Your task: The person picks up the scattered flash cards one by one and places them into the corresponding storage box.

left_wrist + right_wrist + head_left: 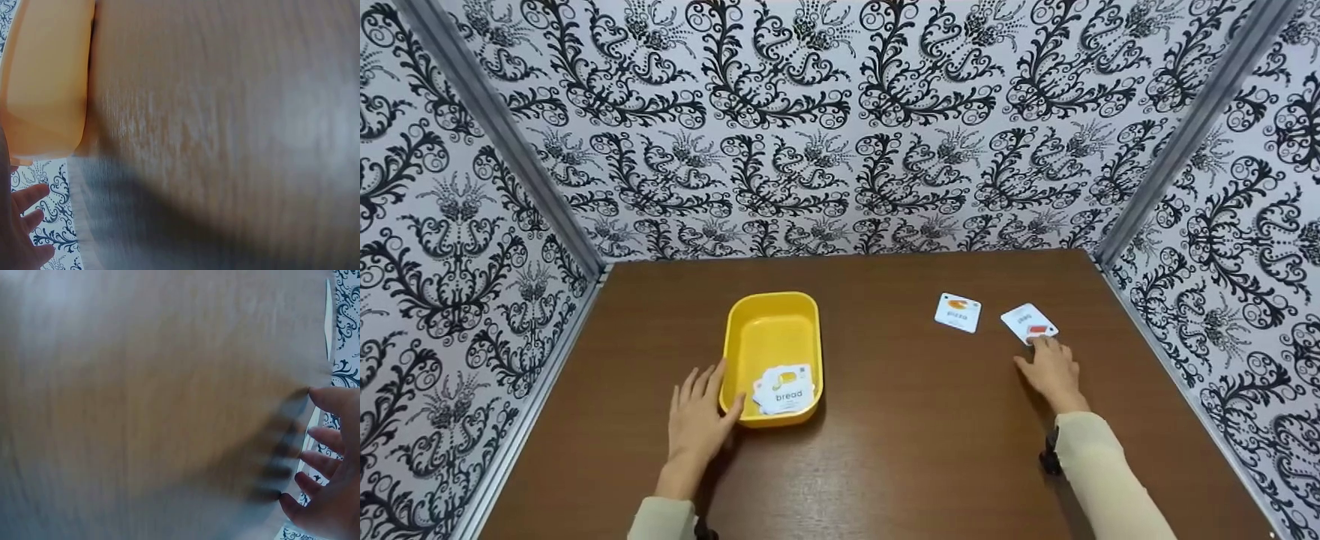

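A yellow plastic bin [772,300] stands on the brown table, with a small pile of white picture cards at its near end. The top card [784,390] reads "bread". My left hand [697,420] rests at the bin's near left side, thumb over the rim and fingers spread outside; the left wrist view shows these fingers apart. On the right, my right hand [1051,373] reaches a white card [1024,321] with a red picture, its fingertips at the near edge. In the right wrist view the fingers [323,461] are spread and touch down at the card.
A card reading "pizza" [958,313] lies left of the card by my right hand. Patterned black-and-white walls [840,150] stand at the back and both sides of the table [877,465]. Grey metal strips run along the corners.
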{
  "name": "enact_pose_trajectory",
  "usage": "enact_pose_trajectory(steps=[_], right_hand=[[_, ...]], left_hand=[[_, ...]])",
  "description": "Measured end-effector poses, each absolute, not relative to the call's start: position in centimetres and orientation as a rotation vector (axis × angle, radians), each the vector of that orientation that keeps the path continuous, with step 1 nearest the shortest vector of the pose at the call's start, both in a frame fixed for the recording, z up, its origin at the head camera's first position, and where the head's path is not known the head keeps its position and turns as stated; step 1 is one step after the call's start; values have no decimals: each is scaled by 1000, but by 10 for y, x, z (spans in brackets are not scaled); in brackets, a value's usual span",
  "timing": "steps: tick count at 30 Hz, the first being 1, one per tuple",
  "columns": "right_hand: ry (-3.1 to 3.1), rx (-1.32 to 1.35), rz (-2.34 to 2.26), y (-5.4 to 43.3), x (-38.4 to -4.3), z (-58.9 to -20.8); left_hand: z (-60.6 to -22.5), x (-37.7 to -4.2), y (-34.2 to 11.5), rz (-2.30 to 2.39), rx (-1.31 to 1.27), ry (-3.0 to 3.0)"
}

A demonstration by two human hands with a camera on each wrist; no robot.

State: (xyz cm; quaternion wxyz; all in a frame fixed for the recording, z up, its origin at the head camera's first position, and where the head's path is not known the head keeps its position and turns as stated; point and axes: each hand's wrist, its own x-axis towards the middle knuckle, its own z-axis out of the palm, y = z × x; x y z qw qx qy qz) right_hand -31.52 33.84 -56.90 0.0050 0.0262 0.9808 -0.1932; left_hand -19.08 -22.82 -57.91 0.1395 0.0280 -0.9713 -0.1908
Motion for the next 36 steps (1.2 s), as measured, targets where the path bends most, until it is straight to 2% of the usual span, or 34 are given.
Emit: enact_pose_trajectory(steps=[5, 13, 22, 30, 36], right_hand=[[3144, 69, -632, 339, -315, -570], [3132, 261, -793, 342, -317, -573], [2954, 360, -762, 348, -323, -571], [3005, 356, -720, 355, -324, -568], [3055, 232, -649, 359, -323, -564]], left_hand=[[-579, -192, -229, -539, 80, -2791], [-578, -192, -229, -538, 83, -2799], [-582, -188, -231, -537, 93, -2824], [-581, -191, -229, -539, 85, -2827], [-579, -191, -227, -533, 77, -2810]])
